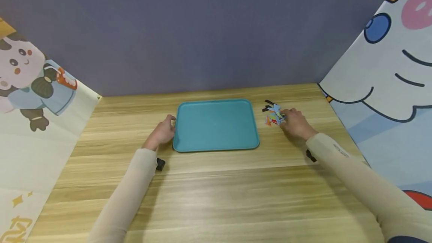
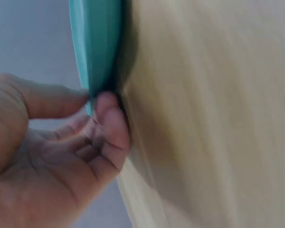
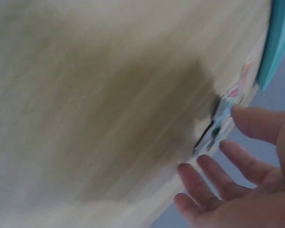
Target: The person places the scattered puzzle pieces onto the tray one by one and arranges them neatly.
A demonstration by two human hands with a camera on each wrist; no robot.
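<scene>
A flat teal tray (image 1: 216,125) with a raised rim lies on the wooden table. At its left edge, my left hand (image 1: 164,129) pinches the rim, thumb on top and curled fingers below, as the left wrist view shows at the tray's side (image 2: 97,42). To the right of the tray is a small heap of colourful paper scraps (image 1: 274,114), mostly blue, black, orange and red. My right hand (image 1: 296,123) reaches to the heap's right side. In the right wrist view its fingers are spread, with fingertips right at the scraps (image 3: 223,111).
The wooden table (image 1: 229,198) stretches in front of the tray towards me. A grey-blue panel (image 1: 202,33) rises behind it. Cartoon-printed panels stand at the left (image 1: 37,138) and right (image 1: 381,85). Both wrists carry small black devices under the sleeves.
</scene>
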